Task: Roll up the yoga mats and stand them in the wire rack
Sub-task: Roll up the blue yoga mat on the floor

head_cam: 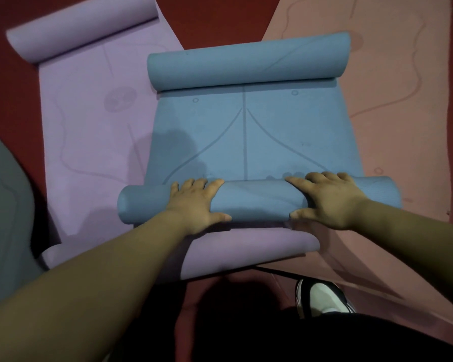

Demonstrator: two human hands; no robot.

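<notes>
A blue yoga mat (246, 137) lies in the middle of the floor, curled into a roll at its far end and rolled at its near end. My left hand (194, 205) lies over the left part of the near roll (254, 201), fingers over the top and thumb on the near side. My right hand (330, 199) lies on the right part the same way. A purple mat (89, 121) lies under and to the left of the blue one, both its ends curled. A pink mat (392, 113) lies flat on the right. The wire rack is out of view.
A grey mat (5, 205) lies at the left edge. The floor (215, 19) is dark red. A white and black shoe (322, 296) stands near the bottom, beside dark clothing.
</notes>
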